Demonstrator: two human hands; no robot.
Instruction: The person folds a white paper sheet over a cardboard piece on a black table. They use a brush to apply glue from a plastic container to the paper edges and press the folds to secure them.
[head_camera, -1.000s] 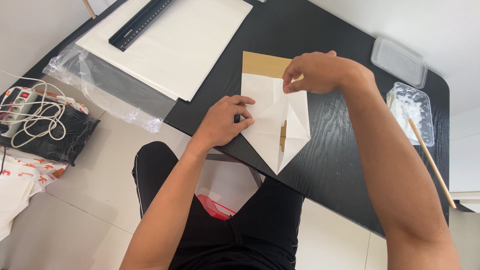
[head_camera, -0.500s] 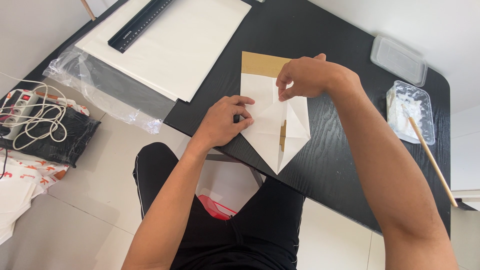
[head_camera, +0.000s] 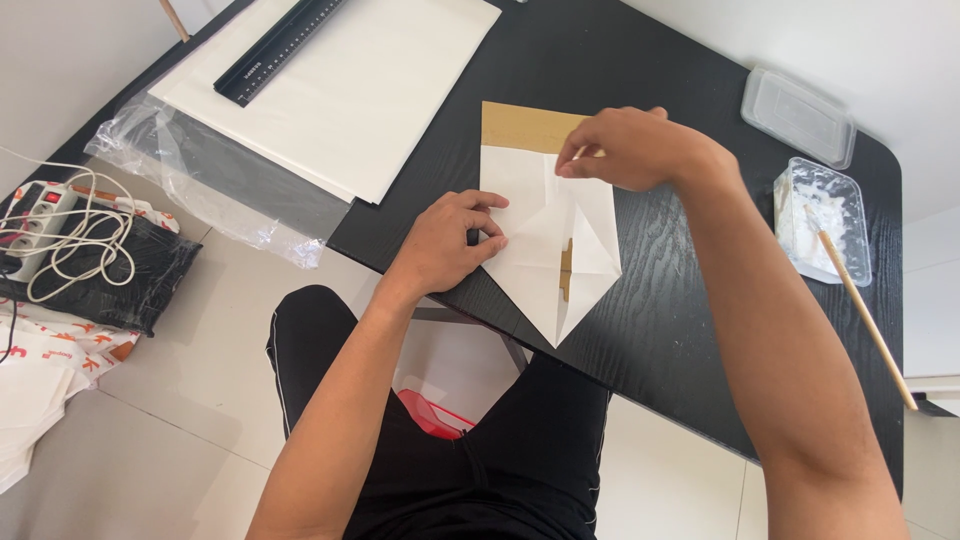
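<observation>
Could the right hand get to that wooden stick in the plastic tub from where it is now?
Probably yes. The right hand rests on the folded paper, and only bare black table lies between it and the wooden stick leaning in the open tub.

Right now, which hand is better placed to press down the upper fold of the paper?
The right hand, probably. Its fingertips already pinch the paper at the upper edge, while the left hand rests lower on the left flap, holding it flat.

A black table (head_camera: 660, 300) carries folded white paper (head_camera: 550, 250), large white sheets (head_camera: 380, 90), a black ruler (head_camera: 275, 50) and two plastic trays (head_camera: 820, 215).
</observation>
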